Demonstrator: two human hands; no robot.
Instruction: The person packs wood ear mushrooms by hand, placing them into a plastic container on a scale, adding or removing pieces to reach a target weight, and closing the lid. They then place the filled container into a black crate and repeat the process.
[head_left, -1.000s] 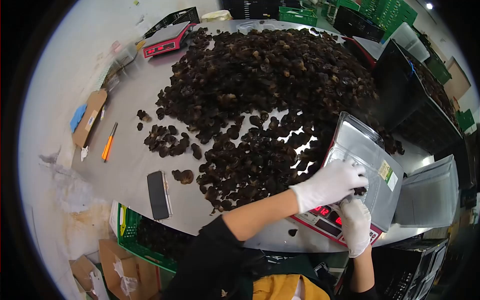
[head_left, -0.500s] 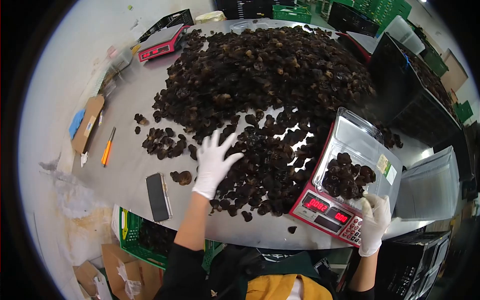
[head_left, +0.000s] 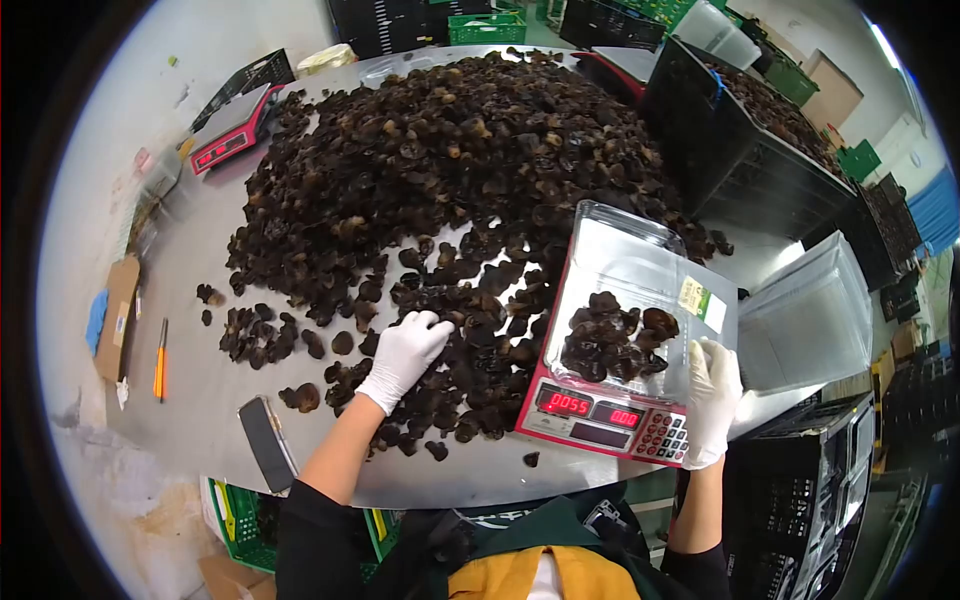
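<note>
Dark wood ear mushrooms (head_left: 450, 150) form a big heap on the metal table, with a looser spread in front. My left hand (head_left: 405, 355), in a white glove, is closed with curled fingers among the loose pieces; what it holds is hidden. A red-framed digital scale (head_left: 600, 420) reads 0.055. On its plate lies a labelled clear plastic box (head_left: 655, 265) with a clump of wood ear mushrooms (head_left: 612, 338) in it. My right hand (head_left: 712, 400), also gloved, is closed at the box's lower right edge, its fingertips partly hidden.
Stacked clear plastic boxes (head_left: 805, 315) stand right of the scale. A black crate (head_left: 750, 160) rises behind them. At left lie a phone (head_left: 265, 445), an orange cutter (head_left: 161, 360) and a second scale (head_left: 232, 130). A green crate (head_left: 235, 535) sits below the table's edge.
My left hand has gone from spread fingers to curled ones among the mushrooms. The scale reading has dropped from 0.082 to 0.055. The whole view has shifted, so the table appears further left.
</note>
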